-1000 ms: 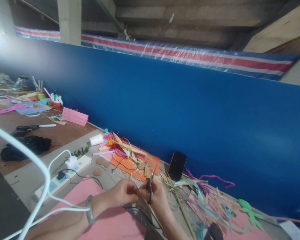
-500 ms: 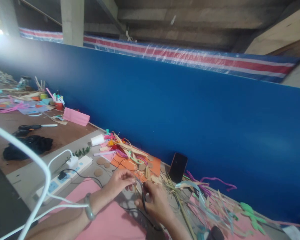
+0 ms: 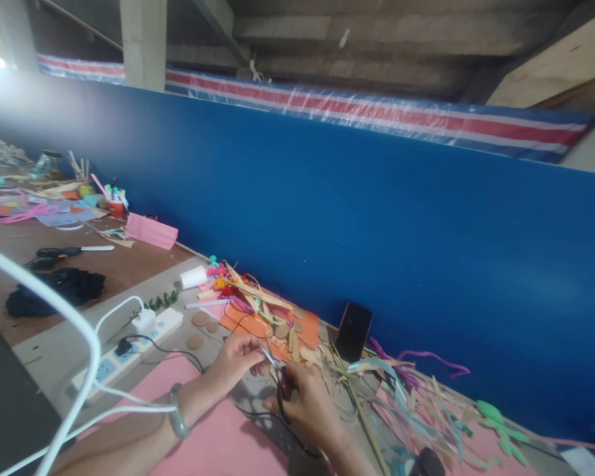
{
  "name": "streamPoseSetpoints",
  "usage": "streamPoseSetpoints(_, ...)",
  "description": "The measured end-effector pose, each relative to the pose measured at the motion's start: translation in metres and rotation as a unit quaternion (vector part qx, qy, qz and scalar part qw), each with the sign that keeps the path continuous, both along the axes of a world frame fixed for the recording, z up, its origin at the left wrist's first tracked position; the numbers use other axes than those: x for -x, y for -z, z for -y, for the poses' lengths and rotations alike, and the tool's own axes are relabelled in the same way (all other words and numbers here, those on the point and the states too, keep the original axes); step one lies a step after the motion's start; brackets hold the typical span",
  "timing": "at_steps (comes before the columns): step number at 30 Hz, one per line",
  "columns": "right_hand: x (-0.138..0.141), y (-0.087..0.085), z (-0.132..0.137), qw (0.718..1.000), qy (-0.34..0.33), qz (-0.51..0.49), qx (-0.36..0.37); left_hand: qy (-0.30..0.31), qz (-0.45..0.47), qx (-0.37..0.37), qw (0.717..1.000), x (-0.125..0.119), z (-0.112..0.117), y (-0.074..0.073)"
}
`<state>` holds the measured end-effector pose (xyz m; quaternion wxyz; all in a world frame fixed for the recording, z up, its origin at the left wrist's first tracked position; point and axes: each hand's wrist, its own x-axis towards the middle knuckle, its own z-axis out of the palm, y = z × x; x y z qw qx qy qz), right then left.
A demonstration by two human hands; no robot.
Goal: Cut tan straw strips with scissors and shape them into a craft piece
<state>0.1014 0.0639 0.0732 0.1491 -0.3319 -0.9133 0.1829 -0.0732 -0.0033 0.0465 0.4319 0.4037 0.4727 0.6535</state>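
My right hand (image 3: 311, 404) grips a pair of scissors (image 3: 281, 395) with dark handles, fingers in the loops. Their bright blades point up and left to the fingertips of my left hand (image 3: 238, 358). That left hand is closed in a pinch beside the blades; what it pinches is too small and hidden to name. A bangle circles the left wrist. Below both hands lies a large pink sheet (image 3: 218, 436), and behind them an orange sheet (image 3: 248, 325) carries wood strips and round wooden discs.
A white power strip (image 3: 104, 367) with plugs and cords lies left. A dark phone (image 3: 353, 330) leans on the blue partition (image 3: 377, 225). Tangled ribbons (image 3: 401, 390) and a green pipe-cleaner shape (image 3: 500, 426) lie right. A white cup (image 3: 193, 277) lies on its side.
The scissors have turned slightly, so their blades show brighter by the left fingertips. The right hand has shifted a little; the left hand barely moved.
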Motion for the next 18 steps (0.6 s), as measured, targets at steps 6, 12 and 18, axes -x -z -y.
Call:
streamPoseSetpoints(6, 0.0010, 0.0030, -0.0012, 1.000, 0.001, -0.012, 0.006, -0.011, 0.001, 0.017, 1.000, -0.0010, 0.0000, -0.0017)
streamPoseSetpoints(12, 0.0025, 0.0065, -0.0033, 1.000, 0.003, -0.014, 0.017, -0.022, 0.013, 0.027, 0.999, -0.0015, -0.0003, -0.0012)
streamPoseSetpoints(18, 0.0045, 0.0062, -0.0025, 0.999, 0.010, -0.020, 0.032, -0.014, 0.037, 0.016, 0.999, -0.0019, -0.0008, 0.0017)
